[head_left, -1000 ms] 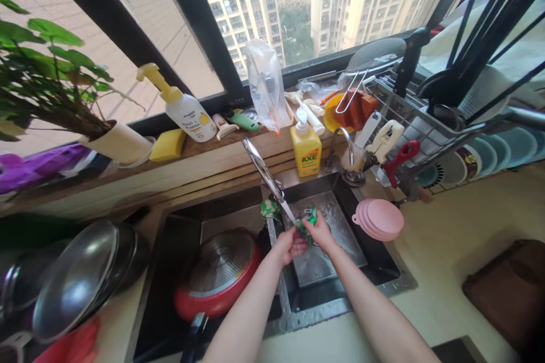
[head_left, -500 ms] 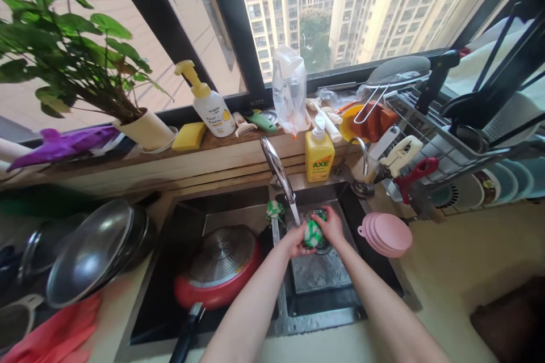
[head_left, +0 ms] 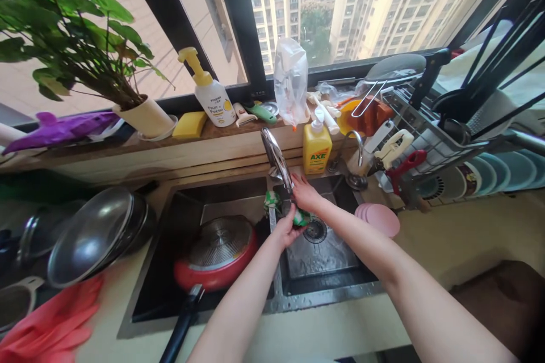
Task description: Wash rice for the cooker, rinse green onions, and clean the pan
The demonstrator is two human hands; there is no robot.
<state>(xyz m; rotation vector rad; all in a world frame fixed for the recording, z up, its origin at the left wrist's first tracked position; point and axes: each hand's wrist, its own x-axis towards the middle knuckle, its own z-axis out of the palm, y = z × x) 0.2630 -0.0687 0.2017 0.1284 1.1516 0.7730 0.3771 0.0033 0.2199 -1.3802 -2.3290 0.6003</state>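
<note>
My left hand (head_left: 288, 230) is closed on a green-and-white scrubbing sponge (head_left: 302, 218) over the right basin (head_left: 323, 266), just below the faucet. The sponge is partly covered by my fingers. My right hand (head_left: 305, 194) is raised beside the curved chrome faucet (head_left: 277, 156), at the end of its spout. Its fingers stretch out toward the back, partly hidden by the spout, and I cannot tell whether they touch the metal. A second green-and-white scrubber (head_left: 271, 201) rests by the divider between the basins. The drain (head_left: 315, 229) shows below my right wrist.
A red pan (head_left: 213, 278) lies upside down in the left basin, its black handle (head_left: 183, 323) jutting over the front edge. Pink stacked dishes (head_left: 383, 220) stand right of the sink. A yellow soap bottle (head_left: 317, 150) and a dish rack (head_left: 447, 130) stand behind.
My right hand has let go of the sponge and moved up and left to the spout. The left hand keeps the sponge, shifted slightly left. The water stream seen before is not visible now.
</note>
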